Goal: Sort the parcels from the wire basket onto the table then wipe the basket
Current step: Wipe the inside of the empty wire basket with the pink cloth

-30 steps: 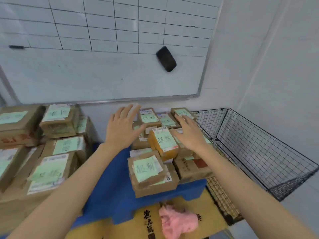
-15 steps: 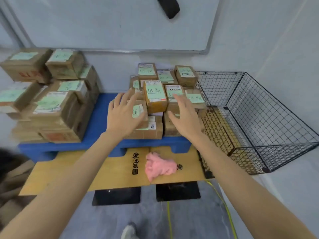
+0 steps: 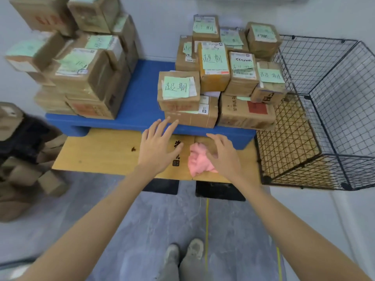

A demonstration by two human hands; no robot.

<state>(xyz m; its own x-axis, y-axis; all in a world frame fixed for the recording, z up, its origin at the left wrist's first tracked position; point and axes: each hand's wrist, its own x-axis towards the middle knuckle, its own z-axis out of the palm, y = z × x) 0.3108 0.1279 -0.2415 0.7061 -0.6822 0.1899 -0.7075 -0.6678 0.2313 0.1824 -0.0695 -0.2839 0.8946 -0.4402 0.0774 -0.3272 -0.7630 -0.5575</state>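
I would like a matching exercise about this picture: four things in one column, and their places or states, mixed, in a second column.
1 pink cloth
2 wire basket
3 blue platform
4 left hand

a bears the stacked parcels
b open, fingers spread
c lies on the wooden board
d holds no parcels

Pairs: 1-c; 2-d; 3-a; 4-b
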